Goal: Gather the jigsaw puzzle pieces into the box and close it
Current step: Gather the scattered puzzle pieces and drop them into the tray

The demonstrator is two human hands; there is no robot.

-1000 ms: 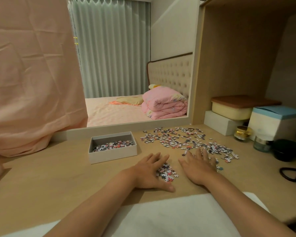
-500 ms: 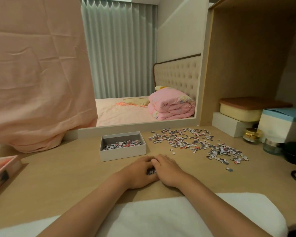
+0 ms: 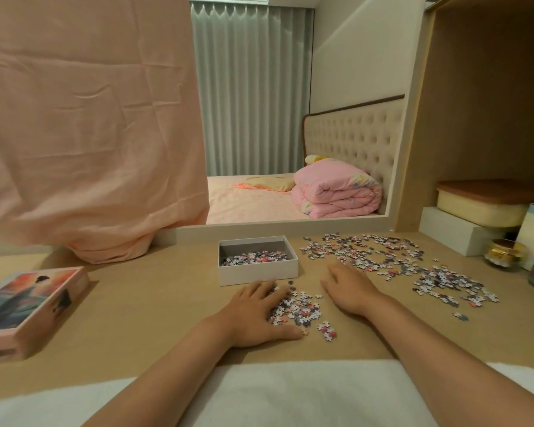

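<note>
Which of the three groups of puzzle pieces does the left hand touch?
The small heap in front of the box: the left hand rests on it. The wide spread lies farther right, the rest inside the box.

the box (image 3: 258,274) is a shallow white rectangle with a grey inside. it stands open and flat on the table around the middle. a thin layer of pieces (image 3: 253,258) in white, dark blue and pink covers part of its floor. its lid (image 3: 28,300) lies well apart at the near left, picture side up, pink-edged and turned at an angle. loose pieces spread in a wide scatter (image 3: 367,251) just right of the box, running into a denser patch (image 3: 453,286) further right and nearer. a small pile (image 3: 299,309) sits just in front of the box's near right corner, with a little clump (image 3: 327,329) beside it and a stray bit (image 3: 461,316) off to the right.
</note>
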